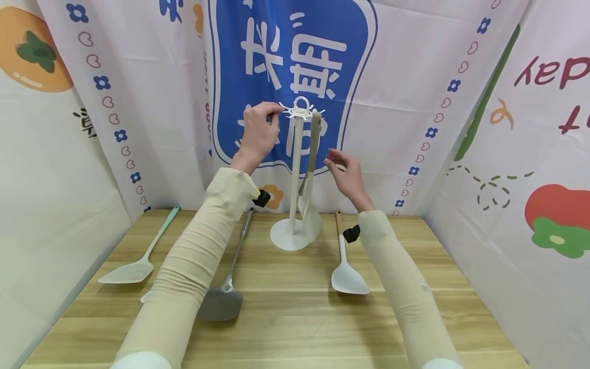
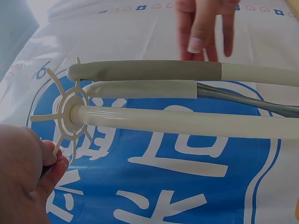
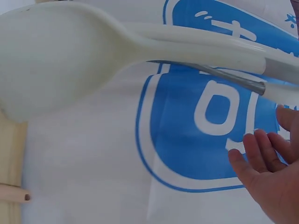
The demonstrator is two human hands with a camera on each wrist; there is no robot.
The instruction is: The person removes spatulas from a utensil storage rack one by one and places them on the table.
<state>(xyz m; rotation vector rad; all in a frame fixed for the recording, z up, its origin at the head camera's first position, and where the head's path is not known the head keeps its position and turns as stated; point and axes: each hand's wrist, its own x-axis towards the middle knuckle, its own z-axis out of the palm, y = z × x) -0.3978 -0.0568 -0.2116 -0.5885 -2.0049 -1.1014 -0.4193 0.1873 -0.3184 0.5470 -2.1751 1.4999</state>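
A white utensil rack (image 1: 296,179) stands upright on a round base, with a wheel of hooks (image 2: 72,116) on top. My left hand (image 1: 260,130) pinches one of those hooks between thumb and fingertips. From the rack's right side hangs a white ladle (image 3: 60,56) with a grey handle, its broad head down near the base. Beside it hangs another utensil (image 2: 145,89) with a pale grip and a metal shaft; its head is mostly hidden. Right of these, apart from them, my right hand (image 1: 348,177) is held up with relaxed fingers and nothing in them.
On the wooden table (image 1: 286,328) lie a mint-handled turner (image 1: 133,271) at left, a metal turner (image 1: 221,305) by the left sleeve, and a white turner with wooden handle (image 1: 349,279) at right. A white edge (image 1: 145,296) shows beneath the left sleeve. Printed curtains enclose the table.
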